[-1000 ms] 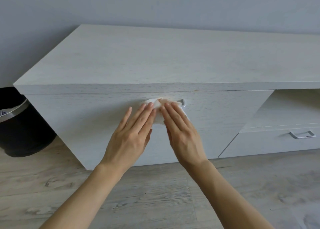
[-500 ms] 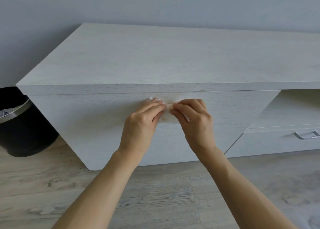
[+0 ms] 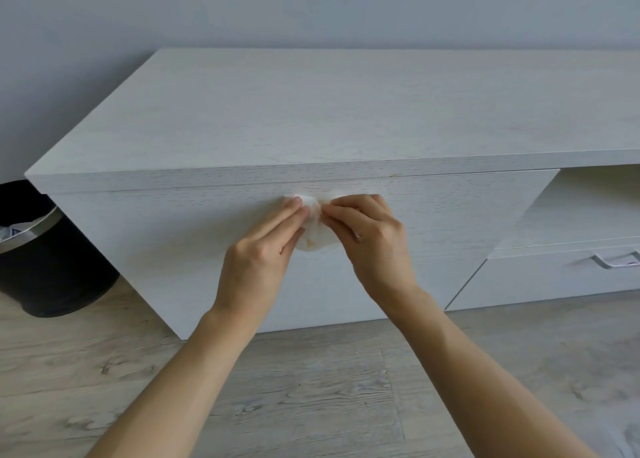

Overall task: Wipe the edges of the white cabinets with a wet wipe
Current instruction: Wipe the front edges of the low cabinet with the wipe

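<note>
1 wet wipe (image 3: 317, 238), crumpled with an orange-brown stain, sits against the front of the white cabinet (image 3: 311, 118), just under its top edge. 2 bare hands hold it: the left grip (image 3: 258, 253) pinches its left side and the right grip (image 3: 372, 243), fingers curled, pinches its right. 1 black bin (image 3: 52, 267) stands at the left. 1 metal handle (image 3: 616, 261) shows at the right.

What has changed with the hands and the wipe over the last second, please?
Both hands, flat on the white wet wipe a second ago, have curled: the left hand and right hand now pinch it in front of the white wooden cabinet, and it hangs bunched between them, showing a brownish stain. The cabinet and black round bin stayed put.
</note>
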Tool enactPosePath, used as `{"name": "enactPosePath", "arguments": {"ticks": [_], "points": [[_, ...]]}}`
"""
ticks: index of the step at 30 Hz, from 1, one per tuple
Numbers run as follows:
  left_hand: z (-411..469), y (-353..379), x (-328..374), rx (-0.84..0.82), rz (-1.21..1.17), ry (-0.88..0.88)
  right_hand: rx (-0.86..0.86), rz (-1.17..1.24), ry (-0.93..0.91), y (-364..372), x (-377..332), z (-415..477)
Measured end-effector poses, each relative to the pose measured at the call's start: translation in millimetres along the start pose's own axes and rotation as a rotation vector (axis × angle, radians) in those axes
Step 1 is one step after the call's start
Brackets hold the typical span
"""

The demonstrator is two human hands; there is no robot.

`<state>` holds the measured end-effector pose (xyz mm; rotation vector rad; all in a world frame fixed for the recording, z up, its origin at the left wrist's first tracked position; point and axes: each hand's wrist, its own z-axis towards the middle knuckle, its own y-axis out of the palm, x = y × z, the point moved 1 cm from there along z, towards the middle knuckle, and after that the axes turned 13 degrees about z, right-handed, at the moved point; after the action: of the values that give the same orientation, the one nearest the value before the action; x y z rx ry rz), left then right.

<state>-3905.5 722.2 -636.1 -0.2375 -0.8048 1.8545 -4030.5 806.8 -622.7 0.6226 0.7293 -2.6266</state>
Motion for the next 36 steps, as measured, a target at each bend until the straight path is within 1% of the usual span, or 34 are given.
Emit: {"name": "enactPosePath", "arguments": {"ticks": [3, 5, 7, 9, 11, 14, 16, 18, 20, 22, 23, 27, 31, 36], "points": [[0, 6, 16, 0.003, 0.008, 0.063, 0.053, -0.003, 0.024, -19, 13, -2], [2, 9, 26, -0.015, -0.004, 0.073, 0.062, -0.018, 0.011, -23, 14, -4], [4, 6, 24, -0.028, -0.021, 0.037, 0.052, -0.022, -0.004, -11, 6, -4], [4, 1, 13, -0.007, -0.032, -0.008, 0.015, -0.005, -0.032, 3, -3, -5], [4, -2, 5, 0.02, -0.026, -0.028, -0.003, 0.01, -0.042, 2, -2, -4], [3, 0, 9, 0.011, -0.014, -0.003, 0.088, -0.03, 0.015, -20, 12, -7], [3, 4, 18, -0.001, -0.011, 0.029, 0.142, -0.062, 0.021, -24, 15, -10], [4, 7, 22, -0.009, -0.027, 0.017, 0.112, -0.085, -0.014, -10, 8, -9], [4, 6, 17, 0.0, -0.039, -0.016, 0.014, -0.11, -0.051, 6, -1, -10], [3, 2, 6, 0.028, -0.034, -0.038, -0.058, -0.13, -0.064, 4, 0, -12], [2, 1, 0, 0.036, -0.025, -0.037, -0.066, -0.142, -0.058, -3, 5, -13], [3, 1, 2, 0.034, 0.023, 0.003, -0.015, -0.111, -0.056, -21, 16, -15], [11, 7, 20, -0.003, -0.044, 0.029, -0.078, -0.042, -0.085, -6, 5, -11], [8, 3, 12, 0.015, 0.017, 0.055, 0.016, -0.072, -0.06, -33, 20, -10]]}}
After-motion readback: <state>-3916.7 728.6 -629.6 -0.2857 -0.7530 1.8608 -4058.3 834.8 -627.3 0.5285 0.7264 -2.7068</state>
